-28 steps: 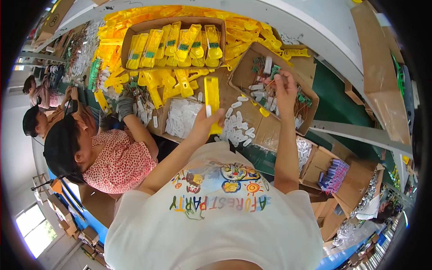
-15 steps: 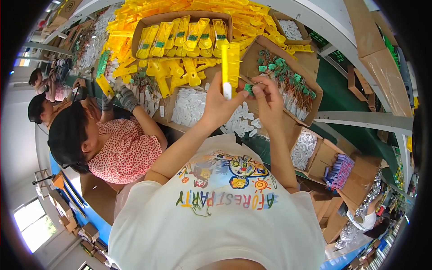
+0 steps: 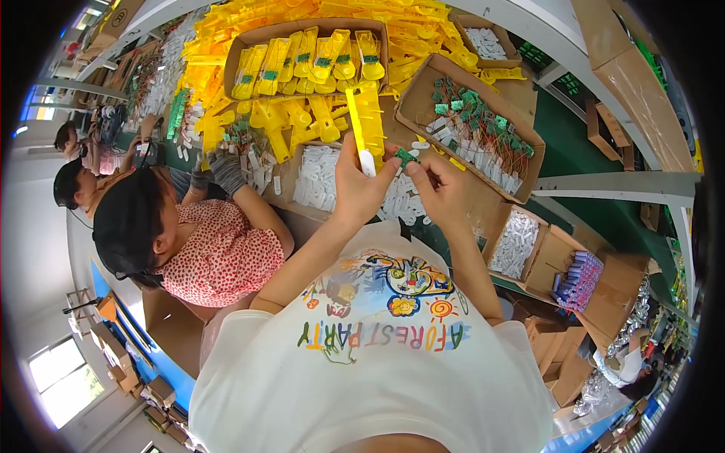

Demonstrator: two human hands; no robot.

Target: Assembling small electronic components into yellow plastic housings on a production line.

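A yellow plastic housing (image 3: 368, 117) stands up from my left hand (image 3: 353, 189), whose fingers are wrapped round its lower end. At that lower end shows a white plastic piece (image 3: 367, 163). My right hand (image 3: 442, 190) pinches a small green circuit board (image 3: 405, 156) just right of the housing; my left thumb tip is close by the board's left edge. Whether wires hang from the board is too small to tell. Beneath my hands lie loose white plastic pieces (image 3: 404, 202).
Behind is a cardboard tray (image 3: 305, 23) of yellow housings with boards, amid heaped housings (image 3: 423, 38). At right stands a box (image 3: 521, 195) of wired green boards, then a box of white pieces (image 3: 516, 243) and purple cylinders (image 3: 580, 281). A gloved co-worker (image 3: 223, 253) sits left.
Both hands have come slightly lower and left in view, and the housing has tilted leftward. The board's green face is turned more upward. The co-worker's gloved hands have shifted.
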